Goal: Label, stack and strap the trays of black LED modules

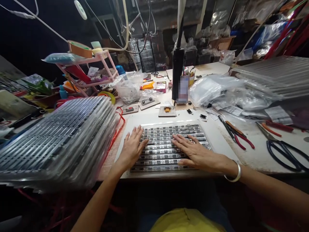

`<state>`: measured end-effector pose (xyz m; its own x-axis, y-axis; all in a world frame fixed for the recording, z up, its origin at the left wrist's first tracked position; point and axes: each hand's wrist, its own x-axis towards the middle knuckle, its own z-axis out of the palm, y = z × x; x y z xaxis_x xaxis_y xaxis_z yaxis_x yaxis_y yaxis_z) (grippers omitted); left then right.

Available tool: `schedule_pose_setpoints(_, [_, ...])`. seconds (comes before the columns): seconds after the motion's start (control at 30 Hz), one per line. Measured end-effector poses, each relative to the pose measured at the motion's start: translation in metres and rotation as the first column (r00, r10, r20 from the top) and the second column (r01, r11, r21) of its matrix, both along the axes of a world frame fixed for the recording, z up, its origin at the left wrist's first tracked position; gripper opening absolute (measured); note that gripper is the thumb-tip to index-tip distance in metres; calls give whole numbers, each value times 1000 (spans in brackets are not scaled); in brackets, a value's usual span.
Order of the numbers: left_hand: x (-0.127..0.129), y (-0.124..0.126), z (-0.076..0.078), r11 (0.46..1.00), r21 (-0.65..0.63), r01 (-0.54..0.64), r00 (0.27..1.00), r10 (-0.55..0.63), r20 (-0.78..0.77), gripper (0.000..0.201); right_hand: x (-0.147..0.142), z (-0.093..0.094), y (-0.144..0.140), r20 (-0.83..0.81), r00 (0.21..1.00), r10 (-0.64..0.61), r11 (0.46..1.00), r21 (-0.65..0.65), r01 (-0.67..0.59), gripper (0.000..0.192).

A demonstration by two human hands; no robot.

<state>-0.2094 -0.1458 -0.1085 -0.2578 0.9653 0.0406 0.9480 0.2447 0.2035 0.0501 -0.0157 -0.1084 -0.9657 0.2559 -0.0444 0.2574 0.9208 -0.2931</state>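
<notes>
A clear plastic tray (169,129) filled with rows of small dark components lies flat on the white bench in front of me. My left hand (132,148) rests palm down on the tray's left part, fingers spread. My right hand (194,151) lies flat on the tray's right part, fingers apart and pointing left; a silver bangle (235,175) circles that wrist. Neither hand grips anything.
A tall stack of the same trays (58,141) fills the left, another stack (277,74) sits far right. Red-handled pliers (238,135), blue-handled scissors (285,151), plastic bags (217,88), a black hanging tool (178,74), small jigs (167,110) and a pink rack (91,69) surround the tray.
</notes>
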Motion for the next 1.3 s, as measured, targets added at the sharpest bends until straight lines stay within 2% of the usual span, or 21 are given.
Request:
schedule_pose_setpoints(0.07, [-3,-4,-6,1000,3,-13,1000,13,-27,63,1,-3,8,-25,994,-111,993,32,111,74])
schedule_pose_setpoints(0.13, [-4,-8,-14,997,-77,25,999,-27,-19,64,2,-9,16,-19,981,-193,980,55,193,76])
schedule_pose_setpoints(0.23, [-9,-14,-18,986,-152,71,996,-63,56,63,7,-16,26,22,982,-188,982,30,187,74])
schedule_pose_setpoints(0.3, [-13,-19,-12,997,-74,38,993,-29,112,58,17,-15,31,-7,978,-211,977,-16,210,69])
schedule_pose_setpoints(0.4, [-16,-26,-1,989,144,-17,984,-8,176,46,39,-11,36,-144,917,-372,928,-53,369,62])
schedule_pose_setpoints(0.47, [-13,-28,1,972,233,23,985,-62,163,36,52,-9,36,-248,855,-455,887,-43,460,57])
schedule_pose_setpoints(0.53, [-6,-25,-2,968,228,103,987,-128,101,34,60,-9,33,-319,821,-474,871,-30,491,49])
schedule_pose_setpoints(0.67, [11,-10,-14,972,114,205,975,-192,-115,40,59,-10,21,-356,824,-441,885,-18,466,35])
schedule_pose_setpoints(0.77, [19,2,-12,974,-4,227,934,-219,-284,39,52,-5,19,-351,837,-421,895,-7,447,33])
schedule_pose_setpoints(0.83, [21,9,-6,970,-86,227,912,-243,-331,35,46,-1,21,-356,842,-405,901,1,434,31])
schedule_pose_setpoints(0.9, [20,13,-2,969,-119,218,920,-245,-305,32,38,0,24,-353,858,-373,915,11,403,30])
schedule_pose_setpoints(1.0, [18,11,1,983,-48,176,971,-182,-153,30,24,-3,25,-266,932,-244,952,118,283,36])
schedule_pose_setpoints(1.07, [16,6,2,990,65,125,992,-124,-22,28,15,-4,24,-168,975,-143,954,239,182,36])
schedule_pose_setpoints(1.13, [15,-1,3,978,198,63,995,-77,64,28,11,-2,24,-90,992,-85,947,302,109,31])
schedule_pose_setpoints(1.23, [11,-10,2,952,306,3,997,-28,78,32,11,4,28,-74,993,-87,966,239,102,30])
schedule_pose_setpoints(1.3, [5,-15,-3,964,264,-7,999,-4,44,42,14,4,30,-145,979,-143,966,195,170,33])
